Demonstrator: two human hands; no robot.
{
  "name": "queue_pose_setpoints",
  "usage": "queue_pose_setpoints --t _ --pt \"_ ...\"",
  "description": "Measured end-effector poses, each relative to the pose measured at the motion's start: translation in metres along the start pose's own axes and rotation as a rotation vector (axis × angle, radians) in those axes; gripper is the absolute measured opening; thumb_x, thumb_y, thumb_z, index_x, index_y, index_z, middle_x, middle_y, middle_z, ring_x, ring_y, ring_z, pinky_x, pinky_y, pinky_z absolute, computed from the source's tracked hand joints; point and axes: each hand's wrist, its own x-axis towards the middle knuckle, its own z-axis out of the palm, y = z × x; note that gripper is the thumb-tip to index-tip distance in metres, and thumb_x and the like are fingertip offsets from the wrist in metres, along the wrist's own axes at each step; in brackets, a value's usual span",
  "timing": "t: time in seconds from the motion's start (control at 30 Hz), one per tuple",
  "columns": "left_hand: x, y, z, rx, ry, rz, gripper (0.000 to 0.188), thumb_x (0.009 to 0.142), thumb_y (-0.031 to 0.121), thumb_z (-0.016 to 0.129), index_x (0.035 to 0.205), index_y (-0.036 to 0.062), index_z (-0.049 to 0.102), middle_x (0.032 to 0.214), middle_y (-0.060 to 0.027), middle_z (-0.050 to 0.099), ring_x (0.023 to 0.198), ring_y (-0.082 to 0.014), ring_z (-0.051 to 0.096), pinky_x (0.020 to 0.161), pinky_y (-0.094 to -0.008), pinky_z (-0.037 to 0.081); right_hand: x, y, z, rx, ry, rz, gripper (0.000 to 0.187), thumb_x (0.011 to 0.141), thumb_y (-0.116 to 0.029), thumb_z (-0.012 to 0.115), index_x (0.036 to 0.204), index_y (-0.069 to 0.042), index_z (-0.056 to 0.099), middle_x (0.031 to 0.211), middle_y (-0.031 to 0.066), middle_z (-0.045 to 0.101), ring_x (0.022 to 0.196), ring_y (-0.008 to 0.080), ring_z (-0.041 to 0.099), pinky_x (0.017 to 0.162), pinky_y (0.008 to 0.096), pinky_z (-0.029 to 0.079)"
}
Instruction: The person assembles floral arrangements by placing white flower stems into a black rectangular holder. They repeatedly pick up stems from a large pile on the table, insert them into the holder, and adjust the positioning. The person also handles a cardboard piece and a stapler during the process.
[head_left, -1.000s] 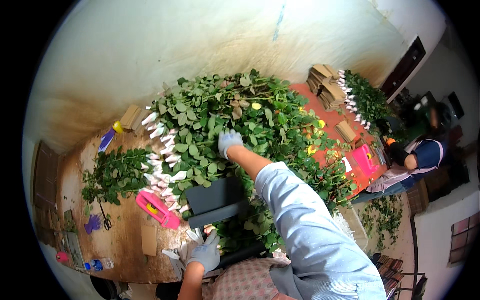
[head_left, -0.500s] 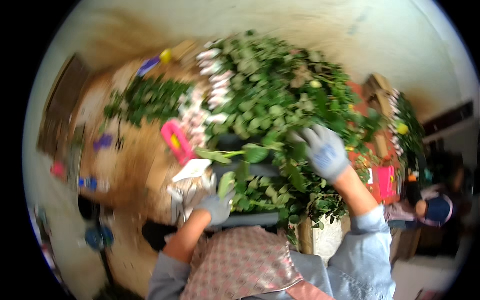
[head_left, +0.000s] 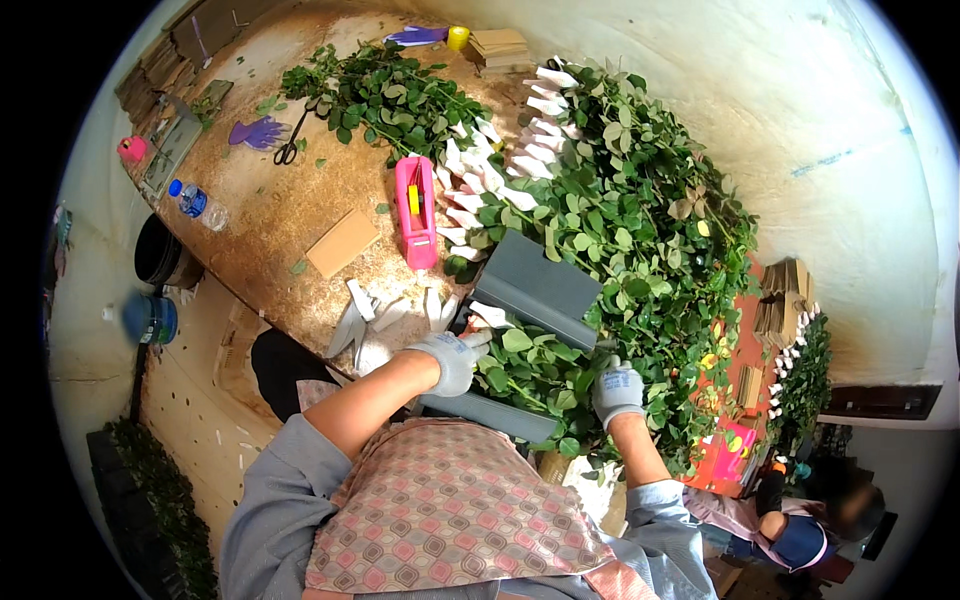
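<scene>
Leafy rose stems (head_left: 535, 362) lie in a grey trough (head_left: 490, 414) right in front of me, a white-sleeved rose head (head_left: 491, 316) at their left end. My left hand (head_left: 447, 362), in a grey glove, is closed at that head end; its fingertips are partly hidden among the roses. At the other end my gloved right hand (head_left: 618, 392) has its fingers curled round the stems. Behind the trough rises a dark grey panel (head_left: 537, 283). Loose white sleeves (head_left: 392, 314) lie on the table beside my left forearm.
A large heap of sleeved roses (head_left: 640, 220) fills the far right, a smaller bunch (head_left: 385, 95) the far left. A pink tape dispenser (head_left: 416, 212), cardboard piece (head_left: 343, 242), black scissors (head_left: 289, 148), purple glove (head_left: 259, 132) and water bottle (head_left: 198, 204) lie leftward. A co-worker (head_left: 780, 525) is at the right.
My right hand has come down from above the heap, bringing a leafy rose stem down to the trough. My left hand has moved up to the head end. The view has turned.
</scene>
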Motion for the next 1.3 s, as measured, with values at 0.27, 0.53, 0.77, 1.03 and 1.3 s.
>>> queue_pose_setpoints --t 0.27,0.53,0.77,1.03,1.3 --pt "-0.002 -0.008 0.010 -0.037 0.019 0.001 0.065 0.088 0.013 0.048 0.153 0.0068 0.044 0.167 -0.0109 0.028 0.134 -0.0338 0.054 0.111 -0.0423 0.043 -0.015 -0.079 -0.141 0.416 0.407 -0.233 0.021 0.093 -0.018 0.056 0.112 -0.008 0.061 0.098 0.0139 0.068 0.078 0.0282 0.073 0.064 0.0426 0.060" --pt "-0.004 -0.010 -0.006 -0.149 0.284 0.095 0.047 0.097 0.022 0.055 0.142 0.0078 0.056 0.151 -0.0186 0.049 0.121 -0.0406 0.060 0.102 -0.0458 0.048 0.061 -0.129 -0.071 0.298 0.435 -0.276 0.021 0.096 -0.018 0.052 0.108 -0.002 0.059 0.090 0.0171 0.068 0.064 0.0300 0.069 0.054 0.0433 0.054" --pt "0.032 -0.034 -0.009 0.197 0.626 -0.066 0.030 0.098 0.025 0.057 0.127 0.0165 0.064 0.102 -0.0186 0.071 0.090 -0.0385 0.071 0.076 -0.0499 0.056 0.064 -0.117 -0.055 0.291 0.674 -0.302 0.023 0.090 -0.017 0.055 0.109 -0.005 0.060 0.090 0.0169 0.066 0.071 0.0295 0.068 0.054 0.0425 0.053" --pt "0.045 -0.051 0.006 0.100 0.698 -0.022 0.025 0.089 0.017 0.064 0.113 0.0140 0.067 0.092 -0.0190 0.070 0.081 -0.0400 0.070 0.070 -0.0495 0.056 0.067 -0.115 -0.042 0.371 0.798 -0.334 0.020 0.090 -0.017 0.055 0.108 -0.008 0.059 0.090 0.0103 0.065 0.070 0.0261 0.067 0.052 0.0409 0.054" --pt "0.024 -0.082 0.016 0.021 1.023 -0.008 0.021 0.092 0.015 0.061 0.110 0.0099 0.069 0.102 -0.0173 0.070 0.089 -0.0400 0.068 0.078 -0.0500 0.054 0.069 -0.117 -0.039 0.397 0.621 -0.369 0.029 0.090 -0.015 0.054 0.117 -0.006 0.058 0.090 0.0109 0.066 0.067 0.0264 0.068 0.051 0.0406 0.054"
